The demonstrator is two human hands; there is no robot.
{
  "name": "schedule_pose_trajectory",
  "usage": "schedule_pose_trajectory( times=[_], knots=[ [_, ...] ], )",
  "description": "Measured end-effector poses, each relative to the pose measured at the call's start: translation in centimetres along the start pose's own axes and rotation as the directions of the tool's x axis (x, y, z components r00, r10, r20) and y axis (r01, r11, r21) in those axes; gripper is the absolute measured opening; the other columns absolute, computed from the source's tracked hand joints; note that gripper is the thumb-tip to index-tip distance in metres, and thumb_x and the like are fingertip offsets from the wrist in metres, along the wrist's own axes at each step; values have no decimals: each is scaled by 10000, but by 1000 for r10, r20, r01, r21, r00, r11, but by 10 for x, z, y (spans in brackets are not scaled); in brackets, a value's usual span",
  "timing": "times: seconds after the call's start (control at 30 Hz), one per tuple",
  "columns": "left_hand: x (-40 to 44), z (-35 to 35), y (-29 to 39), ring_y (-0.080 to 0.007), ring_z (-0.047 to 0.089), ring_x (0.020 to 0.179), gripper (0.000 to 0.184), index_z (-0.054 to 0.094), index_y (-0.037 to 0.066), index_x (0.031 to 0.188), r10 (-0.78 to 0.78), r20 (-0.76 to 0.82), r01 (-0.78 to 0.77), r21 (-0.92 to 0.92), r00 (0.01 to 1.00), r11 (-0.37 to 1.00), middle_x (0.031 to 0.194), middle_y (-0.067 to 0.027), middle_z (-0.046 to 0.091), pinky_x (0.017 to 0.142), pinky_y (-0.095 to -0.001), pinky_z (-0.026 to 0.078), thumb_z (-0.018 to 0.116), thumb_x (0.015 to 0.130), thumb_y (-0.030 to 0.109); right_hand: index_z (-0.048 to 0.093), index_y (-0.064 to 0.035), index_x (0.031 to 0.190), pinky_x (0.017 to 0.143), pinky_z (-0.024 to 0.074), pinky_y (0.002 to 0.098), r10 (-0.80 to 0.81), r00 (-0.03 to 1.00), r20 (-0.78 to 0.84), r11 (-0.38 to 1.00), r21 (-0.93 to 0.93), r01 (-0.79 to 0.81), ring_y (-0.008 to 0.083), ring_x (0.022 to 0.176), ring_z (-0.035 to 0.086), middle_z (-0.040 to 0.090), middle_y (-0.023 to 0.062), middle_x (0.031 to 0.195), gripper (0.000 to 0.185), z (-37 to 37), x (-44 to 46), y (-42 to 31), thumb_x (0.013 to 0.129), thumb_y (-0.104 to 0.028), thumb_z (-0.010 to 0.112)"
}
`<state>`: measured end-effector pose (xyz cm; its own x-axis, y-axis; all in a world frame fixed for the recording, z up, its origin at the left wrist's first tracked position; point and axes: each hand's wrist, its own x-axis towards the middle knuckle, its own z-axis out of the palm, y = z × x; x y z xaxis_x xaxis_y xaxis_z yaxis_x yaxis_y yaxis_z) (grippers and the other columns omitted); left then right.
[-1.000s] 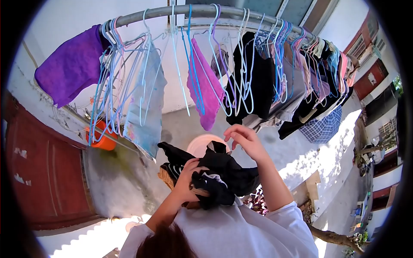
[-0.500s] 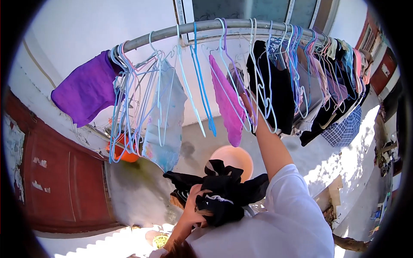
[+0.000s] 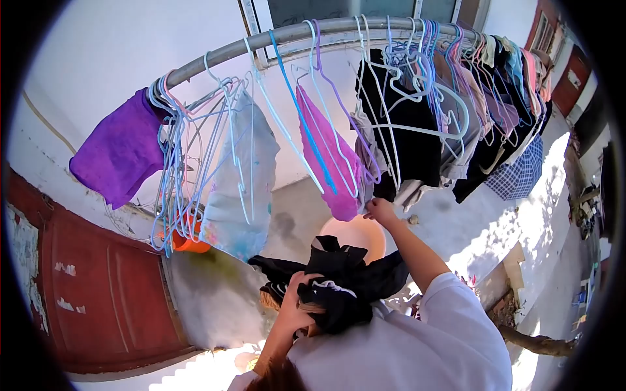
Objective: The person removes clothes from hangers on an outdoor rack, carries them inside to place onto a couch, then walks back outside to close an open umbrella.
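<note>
My left hand (image 3: 301, 303) is wrapped round a bundle of black clothes (image 3: 339, 274), held against my white shirt. My right hand (image 3: 381, 210) has its fingers pinched at the lower end of a narrow grey cloth (image 3: 365, 146), which hangs below the rail. Just left of that hand is a pink towel (image 3: 331, 163). Behind and to its right, a black garment (image 3: 411, 137) hangs, with a white hanger (image 3: 450, 133) tilted sideways across it.
A curved metal rail (image 3: 293, 34) carries several hangers and clothes. A purple cloth (image 3: 120, 150) and pale blue towel (image 3: 241, 176) hang left. Below stands a pink basin (image 3: 358, 236). An orange bucket (image 3: 189, 238), red door (image 3: 104, 287) and checked umbrella (image 3: 518, 173) surround it.
My right hand has come down from among the hangers to the grey cloth's lower end. A white hanger has swung out sideways. My left hand still grips the black clothes.
</note>
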<state>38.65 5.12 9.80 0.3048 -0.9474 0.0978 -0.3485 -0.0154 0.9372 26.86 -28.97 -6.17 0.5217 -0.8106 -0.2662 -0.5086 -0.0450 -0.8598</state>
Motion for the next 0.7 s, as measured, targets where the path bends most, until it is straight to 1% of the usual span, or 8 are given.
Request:
schedule_pose_trajectory(
  times=[0.1,0.13,0.23,0.33,0.43,0.47,0.63,0.7],
  knots=[
    [6,2,12,-296,478,1002,596,569,51,1053,-96,51,102,-139,994,985,1000,-97,542,942,-349,352,650,463,57,621,67,751,531,525,290,112,984,137,986,-138,-93,200,583,677,668,132,655,350,-3,-36,21,859,-248,516],
    [10,3,11,-279,494,988,601,564,50,1070,26,55,-20,-117,998,993,1000,-98,535,914,-328,369,673,479,43,637,46,729,533,527,289,167,972,168,972,-195,-134,192,561,671,669,124,637,353,-6,-57,11,849,-267,527],
    [15,12,8,-245,524,1009,591,539,48,1118,51,68,-41,-144,996,989,1044,-107,547,922,-317,382,745,564,69,640,39,764,556,507,306,-59,987,148,880,-460,121,199,610,670,671,131,671,342,-15,-85,28,852,-270,524],
    [19,21,12,-228,533,1056,788,388,46,1322,107,96,-74,-294,990,953,1111,-105,548,968,-315,371,753,624,73,624,36,825,592,489,291,-14,1000,9,996,-93,14,169,657,660,645,110,673,303,-36,-119,2,882,-235,500],
    [30,32,27,-225,528,1096,1052,66,48,1454,38,179,64,-534,983,843,1215,-124,517,988,-313,369,761,665,82,556,27,797,574,438,272,-114,993,-30,970,214,117,109,595,555,546,53,630,258,-61,-173,-77,914,-187,471],
    [34,34,23,-232,513,1125,1204,-166,64,1431,94,213,15,-463,973,886,1285,-140,476,977,-314,384,764,668,71,524,18,779,568,415,270,-180,984,-18,962,207,179,100,593,504,503,37,628,250,-68,-187,-94,921,-180,468],
    [51,53,41,-219,489,1148,1206,-144,76,1442,228,138,-123,-529,964,840,1334,-173,416,987,-309,370,771,658,49,396,-15,704,538,320,271,-470,868,163,875,221,432,87,604,317,359,-25,623,290,-74,-231,-150,944,-166,459],
    [56,53,54,-213,475,1161,1212,-142,82,1445,256,191,-113,-550,948,828,1355,-180,386,991,-309,365,775,653,46,403,-36,723,544,316,249,-479,828,291,843,417,340,67,605,325,350,-37,637,271,-68,-232,-152,959,-165,443]
  ],
)
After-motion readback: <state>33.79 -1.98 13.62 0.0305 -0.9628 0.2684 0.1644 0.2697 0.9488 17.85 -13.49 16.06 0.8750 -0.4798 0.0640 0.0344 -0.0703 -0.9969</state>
